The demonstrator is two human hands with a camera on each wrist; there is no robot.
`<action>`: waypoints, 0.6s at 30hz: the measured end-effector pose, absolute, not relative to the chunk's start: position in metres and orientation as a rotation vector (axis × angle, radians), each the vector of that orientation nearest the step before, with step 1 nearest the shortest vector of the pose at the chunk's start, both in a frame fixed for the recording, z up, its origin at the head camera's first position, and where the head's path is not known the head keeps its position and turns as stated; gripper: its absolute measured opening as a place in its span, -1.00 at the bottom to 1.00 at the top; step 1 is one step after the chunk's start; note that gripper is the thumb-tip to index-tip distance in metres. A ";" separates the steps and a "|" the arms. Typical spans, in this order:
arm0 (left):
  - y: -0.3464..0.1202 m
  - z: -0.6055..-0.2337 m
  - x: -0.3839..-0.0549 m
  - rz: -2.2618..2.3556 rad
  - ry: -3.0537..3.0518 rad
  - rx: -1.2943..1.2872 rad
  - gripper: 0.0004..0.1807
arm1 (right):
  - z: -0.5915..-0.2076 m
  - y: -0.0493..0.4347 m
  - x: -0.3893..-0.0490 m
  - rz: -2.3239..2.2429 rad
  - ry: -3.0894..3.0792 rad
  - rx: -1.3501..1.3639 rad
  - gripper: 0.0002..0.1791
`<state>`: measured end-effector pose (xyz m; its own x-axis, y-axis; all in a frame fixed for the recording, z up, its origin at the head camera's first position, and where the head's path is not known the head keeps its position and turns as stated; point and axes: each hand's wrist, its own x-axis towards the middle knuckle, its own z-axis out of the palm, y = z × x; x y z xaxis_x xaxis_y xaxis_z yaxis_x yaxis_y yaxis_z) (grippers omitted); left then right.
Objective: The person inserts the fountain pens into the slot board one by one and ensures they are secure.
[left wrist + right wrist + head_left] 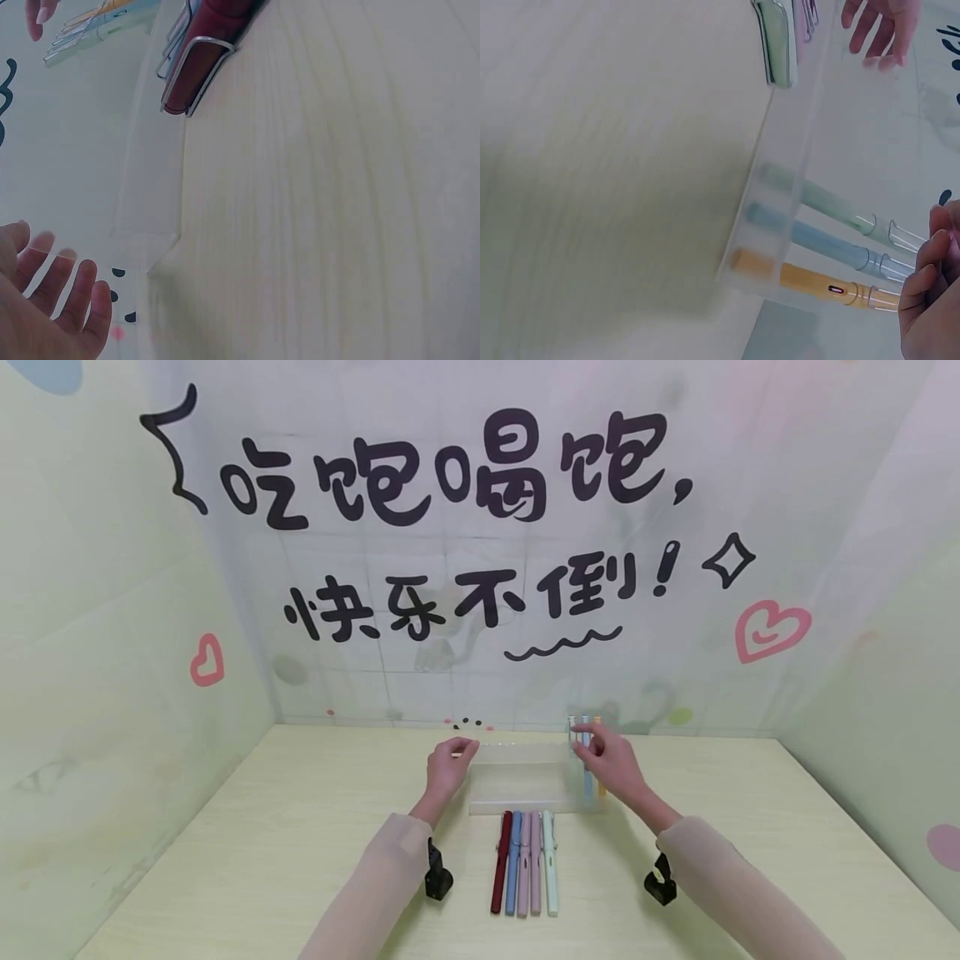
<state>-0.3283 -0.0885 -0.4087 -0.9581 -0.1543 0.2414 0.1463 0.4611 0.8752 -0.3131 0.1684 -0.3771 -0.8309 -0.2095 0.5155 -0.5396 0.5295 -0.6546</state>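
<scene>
A clear pen stand [517,783] with a frosted front lip stands toward the back of the table. At its upper left corner, my left hand [448,768] holds the edge, fingertips seen through the panel in the left wrist view. My right hand [611,762] pinches the top of a light green pen [832,202], whose lower end sits behind the lip. Right of it, a light blue pen [829,242] and an orange pen [814,283] stand in the stand. My right fingers [928,262] are curled close by the caps.
Before the stand lie a dark red pen [502,862], a blue pen [513,864], two lilac pens [524,868] and a pale green pen [551,864], side by side. A printed backdrop [480,685] rises behind the table [300,860].
</scene>
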 end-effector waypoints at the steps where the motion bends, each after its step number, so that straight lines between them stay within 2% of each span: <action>1: -0.088 -0.409 -0.328 -1.492 -2.429 0.003 -0.71 | -0.379 0.168 -0.311 1.228 -2.414 0.618 -0.75; 8: -0.088 -0.407 -0.327 -1.491 -2.429 -0.009 -0.71 | -0.392 0.165 -0.298 1.297 -2.551 0.648 -0.85; 18: -0.088 -0.408 -0.328 -1.503 -2.431 0.017 -0.73 | -0.407 0.165 -0.282 1.429 -2.718 0.744 -0.83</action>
